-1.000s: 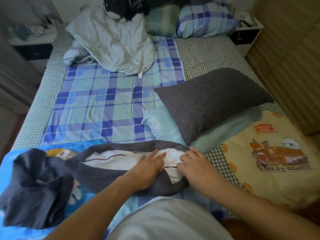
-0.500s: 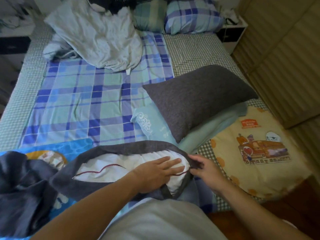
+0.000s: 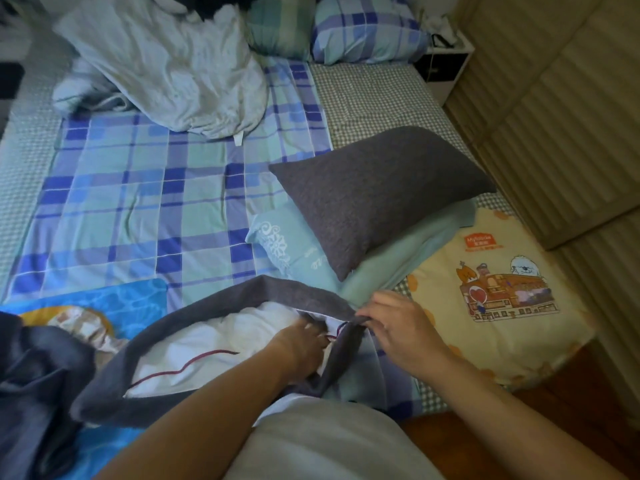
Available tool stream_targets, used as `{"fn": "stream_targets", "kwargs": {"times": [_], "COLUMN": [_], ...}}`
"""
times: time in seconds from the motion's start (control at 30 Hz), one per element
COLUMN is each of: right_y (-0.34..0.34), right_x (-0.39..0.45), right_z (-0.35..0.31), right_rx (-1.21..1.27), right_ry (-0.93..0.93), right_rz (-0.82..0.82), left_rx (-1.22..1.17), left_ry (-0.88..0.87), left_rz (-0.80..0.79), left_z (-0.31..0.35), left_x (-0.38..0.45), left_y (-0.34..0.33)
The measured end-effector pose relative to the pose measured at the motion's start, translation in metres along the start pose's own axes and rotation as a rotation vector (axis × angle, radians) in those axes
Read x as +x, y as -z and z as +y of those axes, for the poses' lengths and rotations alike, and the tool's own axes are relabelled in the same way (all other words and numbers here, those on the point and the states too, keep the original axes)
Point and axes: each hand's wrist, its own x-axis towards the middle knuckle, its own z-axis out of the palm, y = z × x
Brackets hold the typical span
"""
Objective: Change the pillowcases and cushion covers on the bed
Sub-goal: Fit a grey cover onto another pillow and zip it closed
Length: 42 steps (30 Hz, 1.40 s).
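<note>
Stuffing white pillow [image 3: 221, 344] into grey pillowcase [image 3: 194, 317]: soft, limp, light. Right hand [image 3: 398, 327] pinches the case's open hem; left hand [image 3: 301, 344], grip unclear, presses inside it.

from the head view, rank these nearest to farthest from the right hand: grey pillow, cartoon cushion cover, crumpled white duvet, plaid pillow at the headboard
From the right hand:
1. Cartoon cushion cover, just to its right.
2. Grey pillow, just beyond it, mid-bed.
3. Crumpled white duvet, far left. Too close to call with 4.
4. Plaid pillow, at the headboard.

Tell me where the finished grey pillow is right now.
The grey pillow lies right of centre in the head view, resting on a light teal pillowcase, just beyond the right hand.
</note>
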Motion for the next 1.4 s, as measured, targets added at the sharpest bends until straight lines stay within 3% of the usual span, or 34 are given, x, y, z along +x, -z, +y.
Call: {"fn": "stream_targets", "kwargs": {"times": [0.07,0.13,0.27,0.43,0.5,0.63,0.7,0.77,0.8,0.9,0.93,1.07,1.23,1.33,1.4], "right_y": [-0.001,-0.017,-0.034,-0.039,-0.042,-0.007,0.007,0.003,-0.007,-0.046,-0.056,-0.063,-0.058,-0.056,-0.056], "right_x": [0.007,0.009,0.0,-0.008,-0.008,-0.01,0.001,0.025,0.039,0.07,0.076,0.088,0.106,0.099,0.077], "right_z": [-0.001,0.009,0.026,0.007,0.013,0.053,0.054,0.027,0.008,-0.039,-0.043,-0.031,-0.033,-0.028,-0.017], "right_rx": [-0.02,-0.024,-0.01,-0.114,-0.186,-0.334,-0.28,-0.167,-0.118,-0.201,-0.315,-0.574,-0.539,-0.264,-0.082], "right_ry": [-0.026,-0.112,-0.211,0.014,0.055,-0.428,-0.56,-0.377,-0.223,0.104,0.103,-0.183,0.137,0.238,0.227], "right_rz": [-0.135,-0.209,-0.201,-0.28,-0.23,-0.152,-0.078,0.093,0.093,-0.172,-0.226,-0.417,-0.111,0.041,0.164], "left_rx": [-0.049,-0.032,0.012,-0.173,-0.294,-0.411,-0.41,-0.391,-0.383,-0.342,-0.334,-0.362,-0.422,-0.405,-0.496], "left_ry": [-0.001,-0.083,-0.085,0.167,0.207,0.317,0.319,0.353,0.396,0.537,0.564,0.628,0.541,0.424,0.47], "left_rz": [0.048,0.237,0.499,0.584,0.605,0.643,0.671,0.658,0.634,0.611,0.622,0.707,0.801,0.8,0.717], "left_z": [0.004,0.013,0.017,0.014,0.013,0.011,0.012,0.014,0.016,0.02,0.02,0.02,0.014,0.013,0.012], "left_x": [0.001,-0.002,-0.032,-0.06,-0.068,-0.083,-0.089,-0.09,-0.091,-0.095,-0.1,-0.123,-0.127,-0.118,-0.116], "left_y": [0.0,-0.002,-0.022,-0.043,-0.047,-0.054,-0.055,-0.055,-0.054,-0.048,-0.048,-0.053,-0.047,-0.043,-0.042]}}
